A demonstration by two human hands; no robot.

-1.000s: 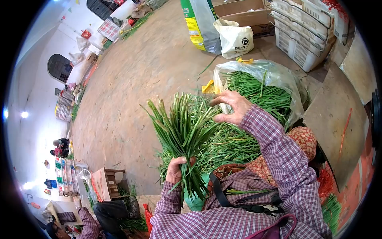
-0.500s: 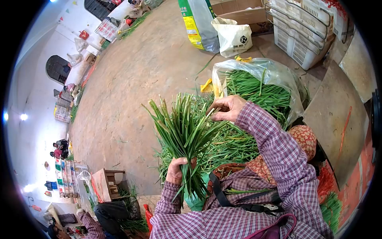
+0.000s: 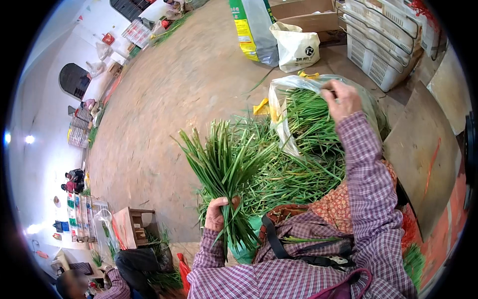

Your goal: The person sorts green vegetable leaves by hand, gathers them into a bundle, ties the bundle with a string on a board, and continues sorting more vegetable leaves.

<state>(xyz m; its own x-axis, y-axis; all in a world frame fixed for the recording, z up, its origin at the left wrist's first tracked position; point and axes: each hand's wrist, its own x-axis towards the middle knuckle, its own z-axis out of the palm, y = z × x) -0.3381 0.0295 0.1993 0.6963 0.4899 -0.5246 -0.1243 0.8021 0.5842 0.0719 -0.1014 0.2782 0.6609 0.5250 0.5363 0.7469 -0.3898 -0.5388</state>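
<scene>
My left hand is closed around the lower part of a bunch of garlic chives, whose cut ends fan upward while the leaf tips hang below the fist. My right hand is over a clear plastic bag, beside its upper rim, with thumb and fingers curled together. What they pinch, if anything, I cannot make out. More green chives fill the bag's mouth. Loose chives lie in a heap in front of me, between the bag and my lap.
Past the bag stand a cream bag, a green-and-yellow sack, a cardboard box and white plastic crates. A small wooden stool is at the lower left. Another person sits nearby; others work along the wall.
My right hand has moved from beside the bunch up and right to the bag. The bag's near edge now shows further down over the heap. My left hand still holds the bunch.
</scene>
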